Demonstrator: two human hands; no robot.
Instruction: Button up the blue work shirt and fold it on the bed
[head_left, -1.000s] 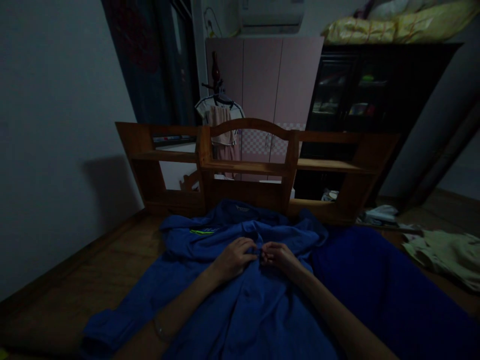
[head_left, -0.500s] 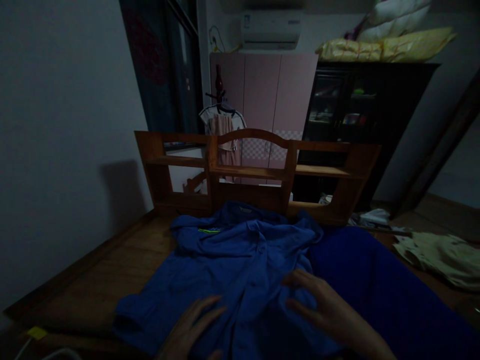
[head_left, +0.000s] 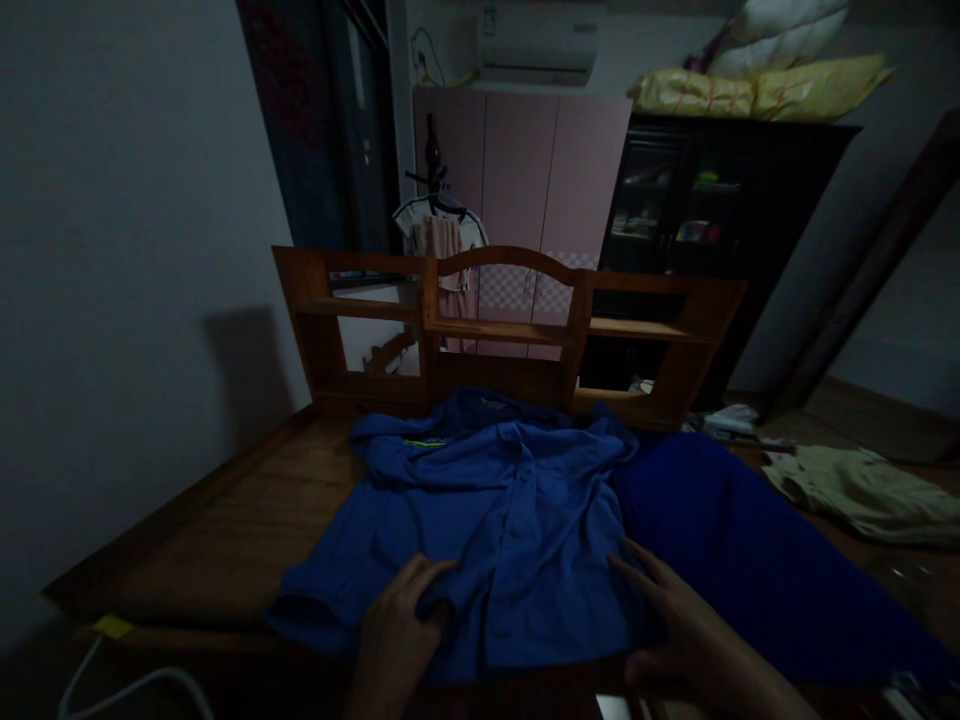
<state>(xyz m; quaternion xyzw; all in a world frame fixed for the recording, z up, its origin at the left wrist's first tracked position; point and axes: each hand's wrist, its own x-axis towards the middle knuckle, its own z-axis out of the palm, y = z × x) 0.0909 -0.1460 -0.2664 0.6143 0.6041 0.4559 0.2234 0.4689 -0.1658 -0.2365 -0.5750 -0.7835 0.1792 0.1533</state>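
A blue button-up shirt (head_left: 540,540) lies spread on a wooden bed surface, its collar toward the headboard and its hem toward me. A thin yellow-green stripe marks its upper left part, and creases run across the chest. My left hand (head_left: 405,630) grips the shirt's lower front, where cloth bunches up between thumb and fingers. On the other side, my right hand (head_left: 682,620) rests at the shirt's lower right edge with fingers and thumb apart. Darkness hides how firmly its fingertips touch the cloth.
Behind the shirt stands a wooden headboard with shelves (head_left: 502,332). Dark blue cloth (head_left: 735,540) lies to the right, with pale cloth (head_left: 862,490) beyond. A white wall (head_left: 150,250) rises at left. A white cable (head_left: 172,675) with a yellow tag hangs at the bed's near left edge.
My left hand has moved up and right and closed on the shirt front. My right hand has shifted right to the shirt's edge. The lower left part of the shirt has moved inward.
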